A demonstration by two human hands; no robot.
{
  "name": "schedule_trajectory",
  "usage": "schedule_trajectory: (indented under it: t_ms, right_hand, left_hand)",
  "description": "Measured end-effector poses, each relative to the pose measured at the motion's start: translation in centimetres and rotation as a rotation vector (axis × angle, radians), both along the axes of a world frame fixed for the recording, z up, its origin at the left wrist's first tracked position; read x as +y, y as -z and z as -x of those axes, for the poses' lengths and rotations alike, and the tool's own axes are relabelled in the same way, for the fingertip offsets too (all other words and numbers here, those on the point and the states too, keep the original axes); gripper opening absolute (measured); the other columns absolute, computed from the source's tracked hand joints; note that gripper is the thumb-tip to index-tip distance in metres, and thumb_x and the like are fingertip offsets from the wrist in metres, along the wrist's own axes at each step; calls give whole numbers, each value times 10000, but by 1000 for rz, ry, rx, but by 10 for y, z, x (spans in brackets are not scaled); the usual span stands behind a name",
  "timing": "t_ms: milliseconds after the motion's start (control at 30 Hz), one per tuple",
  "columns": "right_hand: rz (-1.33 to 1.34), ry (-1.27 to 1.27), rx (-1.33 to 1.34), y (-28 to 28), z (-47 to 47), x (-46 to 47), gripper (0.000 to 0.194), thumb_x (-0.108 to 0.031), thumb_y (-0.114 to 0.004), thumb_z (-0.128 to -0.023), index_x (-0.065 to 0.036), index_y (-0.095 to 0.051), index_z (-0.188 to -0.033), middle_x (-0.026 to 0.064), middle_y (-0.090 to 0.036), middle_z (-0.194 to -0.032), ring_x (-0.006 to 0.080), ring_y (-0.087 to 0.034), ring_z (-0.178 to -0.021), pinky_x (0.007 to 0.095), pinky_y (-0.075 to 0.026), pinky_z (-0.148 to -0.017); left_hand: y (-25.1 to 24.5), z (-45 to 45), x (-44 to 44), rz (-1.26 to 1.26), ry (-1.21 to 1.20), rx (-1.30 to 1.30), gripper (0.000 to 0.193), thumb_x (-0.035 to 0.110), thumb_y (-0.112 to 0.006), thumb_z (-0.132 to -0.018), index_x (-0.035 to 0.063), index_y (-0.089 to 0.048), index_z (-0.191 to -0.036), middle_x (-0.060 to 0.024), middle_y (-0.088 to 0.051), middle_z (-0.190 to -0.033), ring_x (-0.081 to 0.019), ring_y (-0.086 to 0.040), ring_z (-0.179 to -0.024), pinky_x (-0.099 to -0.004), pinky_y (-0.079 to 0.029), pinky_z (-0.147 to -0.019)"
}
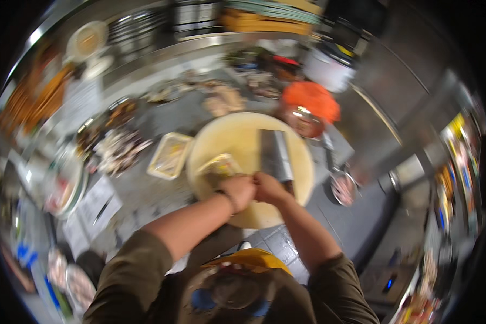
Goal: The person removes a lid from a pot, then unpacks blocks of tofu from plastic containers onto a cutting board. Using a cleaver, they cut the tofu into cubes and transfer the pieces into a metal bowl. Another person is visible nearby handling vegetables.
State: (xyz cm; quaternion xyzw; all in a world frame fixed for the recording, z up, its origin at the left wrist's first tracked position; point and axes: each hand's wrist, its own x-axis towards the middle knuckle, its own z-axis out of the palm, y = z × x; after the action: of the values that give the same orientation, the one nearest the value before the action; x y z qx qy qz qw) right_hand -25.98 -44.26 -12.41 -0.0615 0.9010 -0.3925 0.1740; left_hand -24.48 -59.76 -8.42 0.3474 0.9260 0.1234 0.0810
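Note:
My left hand and my right hand meet over the near part of a round yellowish chopping board. The left one holds the gathered end of a clear plastic bag with pale and yellow contents, which lies on the board. The fingers of the right one are closed at the same spot, touching the left; motion blur hides what they pinch. A cleaver lies flat on the board, its handle just beyond my right hand. A white tray with pale contents under film stands left of the board.
Pale raw meat lies behind the board. At the back right are an orange bag and a white pot. A small pan holds pinkish pieces. Left are a heap of pale scraps, papers with a pen, and bowls.

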Motion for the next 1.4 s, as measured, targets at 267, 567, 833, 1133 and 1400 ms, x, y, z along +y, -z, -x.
schedule_trajectory:
  t_ms: [267, 567, 833, 1133, 1400]
  right_hand:
    - [-356, -58, 308, 18, 16, 20, 213, -232, -570, -799, -41, -665, -814, 188, -645, -819, 346, -628, -796, 429, -501, -684]
    - [-88, -131, 552, 41, 24, 37, 252, -201, -523, -850, -11, -508, -686, 148, -513, -566, 248, -560, -497, 397, -435, -485]
    - [-262, -170, -126, 31, 24, 62, 765, -429, -647, -831, 4, -319, -1369, 244, -574, -1122, 256, -608, -953, 348, -530, -782]
    - [-338, -566, 536, -62, 32, -41, 302, -225, -476, -896, -206, -586, -1176, 169, -631, -989, 351, -597, -913, 415, -486, -781]
    - [-251, -645, 445, -56, 52, -22, 283, -179, -517, -863, -137, -604, -1128, 146, -620, -1056, 306, -601, -936, 394, -481, -819]
  left_hand:
    - [6, -5, -29, -379, 519, 431, 119, 167, -570, -705, 169, -611, -817, -6, -524, -777, -202, -532, -773, -311, -457, -715]
    - [44, -65, -101, -543, -58, 331, 81, 188, -588, -781, 115, -569, -753, -63, -552, -806, -261, -548, -824, -353, -466, -735]
    - [51, -70, -68, -588, -679, -264, 527, 519, -592, -789, 9, -609, -922, -202, -623, -873, -388, -597, -854, -436, -481, -742]
    - [60, -89, -66, -597, -966, -90, 537, 550, -611, -741, 42, -638, -915, -205, -630, -933, -373, -593, -910, -449, -467, -801]
    - [52, -87, -28, -644, -1167, 3, 416, 396, -687, -769, 0, -639, -885, -191, -644, -848, -315, -621, -786, -368, -493, -725]
